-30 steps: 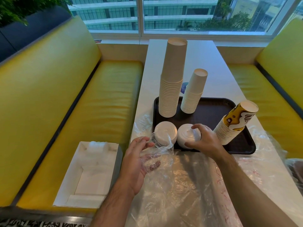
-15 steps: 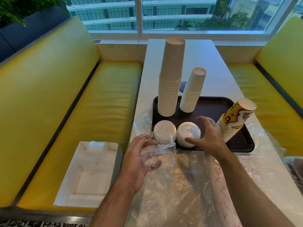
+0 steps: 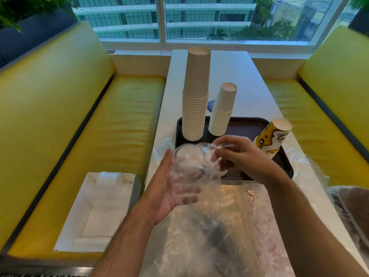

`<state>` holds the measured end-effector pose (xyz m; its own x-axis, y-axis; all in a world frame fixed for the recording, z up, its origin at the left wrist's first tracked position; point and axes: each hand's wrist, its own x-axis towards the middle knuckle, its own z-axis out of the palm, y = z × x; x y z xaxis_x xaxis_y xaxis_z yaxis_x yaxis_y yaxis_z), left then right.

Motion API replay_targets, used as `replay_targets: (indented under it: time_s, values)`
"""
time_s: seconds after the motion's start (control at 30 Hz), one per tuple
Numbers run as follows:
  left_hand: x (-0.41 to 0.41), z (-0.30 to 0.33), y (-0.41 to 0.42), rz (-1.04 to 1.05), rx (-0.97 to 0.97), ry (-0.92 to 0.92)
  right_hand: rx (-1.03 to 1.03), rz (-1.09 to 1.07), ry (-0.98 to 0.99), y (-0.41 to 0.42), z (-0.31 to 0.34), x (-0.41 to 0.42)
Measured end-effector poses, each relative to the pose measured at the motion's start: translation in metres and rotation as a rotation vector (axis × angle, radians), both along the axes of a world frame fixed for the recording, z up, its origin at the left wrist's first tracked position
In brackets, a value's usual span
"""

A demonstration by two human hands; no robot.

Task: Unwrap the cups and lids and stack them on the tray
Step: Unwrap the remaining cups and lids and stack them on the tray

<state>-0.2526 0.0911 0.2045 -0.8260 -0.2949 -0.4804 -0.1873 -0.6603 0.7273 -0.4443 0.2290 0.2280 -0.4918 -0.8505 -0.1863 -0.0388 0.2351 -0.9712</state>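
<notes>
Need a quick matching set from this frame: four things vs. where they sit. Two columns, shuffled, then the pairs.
Things:
1. tallest cup stack
2. printed cup stack
3. white box
4. plastic wrap

Places:
A. on the yellow bench seat
B. between the left hand and right hand
C. tray, far left corner
D. tray, right edge, tilted

Pairs: 1-C, 2-D, 3-A, 4-B

One head-worn camera looks forward and down along the bench (image 3: 249, 76) toward the window (image 3: 219, 17). It sits close above the hands (image 3: 245, 158) (wide-angle, so the edges bend), and no second view shares the scene.
</notes>
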Motion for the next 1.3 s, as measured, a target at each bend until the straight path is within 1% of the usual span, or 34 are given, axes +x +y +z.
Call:
replay_targets:
  time_s: [0.1, 0.17, 0.2, 0.27, 0.33, 0.43, 0.5, 0.53, 0.6, 0.67, 0.77, 0.83, 0.87, 0.93, 1.03, 1.13, 1.2, 1.3]
  values:
    - [0.007, -0.007, 0.006, -0.052, -0.002, 0.1, -0.014, -0.19, -0.01, 0.001, -0.001, -0.001]
    - [0.01, -0.009, 0.014, -0.043, -0.076, 0.122, -0.033, -0.277, -0.028, 0.003, -0.002, -0.001]
    - [0.009, -0.009, 0.02, -0.02, -0.123, 0.117, -0.055, -0.294, -0.071, 0.006, -0.002, -0.001]
    - [0.006, -0.01, 0.029, 0.048, -0.187, 0.134, -0.092, -0.281, -0.239, 0.014, -0.002, 0.002]
    - [0.001, -0.009, 0.033, 0.114, -0.23, 0.162, -0.065, -0.214, -0.412, 0.027, -0.006, 0.006]
    - [-0.007, -0.01, 0.038, 0.146, -0.315, 0.169, -0.018, 0.021, -0.562, 0.05, -0.014, 0.017]
    - [-0.01, -0.008, 0.042, 0.139, -0.358, 0.166, -0.002, 0.102, -0.519, 0.059, -0.017, 0.027]
    - [-0.011, -0.008, 0.044, 0.135, -0.373, 0.161, 0.0, 0.086, -0.468, 0.061, -0.018, 0.031]
    - [-0.012, -0.007, 0.049, 0.136, -0.415, 0.149, -0.029, -0.017, -0.4, 0.063, -0.018, 0.036]
    - [-0.013, -0.009, 0.054, 0.139, -0.492, 0.137, -0.068, -0.101, -0.41, 0.066, -0.013, 0.038]
    - [-0.012, -0.01, 0.059, 0.124, -0.665, 0.118, -0.114, -0.126, -0.439, 0.07, -0.009, 0.04]
    - [-0.011, -0.01, 0.062, 0.082, -0.765, 0.105, -0.106, -0.151, -0.334, 0.071, -0.006, 0.042]
    - [-0.011, -0.009, 0.064, 0.073, -0.782, 0.1, -0.106, -0.171, -0.27, 0.071, -0.007, 0.043]
    - [-0.01, -0.007, 0.064, 0.095, -0.718, 0.099, -0.124, -0.224, -0.211, 0.07, -0.008, 0.044]
    - [-0.004, -0.005, 0.059, 0.165, -0.587, 0.111, -0.151, -0.32, -0.218, 0.077, -0.014, 0.042]
    - [0.004, -0.007, 0.048, 0.173, -0.413, 0.195, -0.153, -0.392, -0.226, 0.09, -0.022, 0.04]
    - [0.01, -0.011, 0.041, 0.133, -0.394, 0.227, -0.119, -0.385, -0.243, 0.098, -0.027, 0.039]
    - [0.017, -0.01, 0.035, 0.024, -0.392, 0.244, -0.041, -0.279, -0.278, 0.102, -0.028, 0.038]
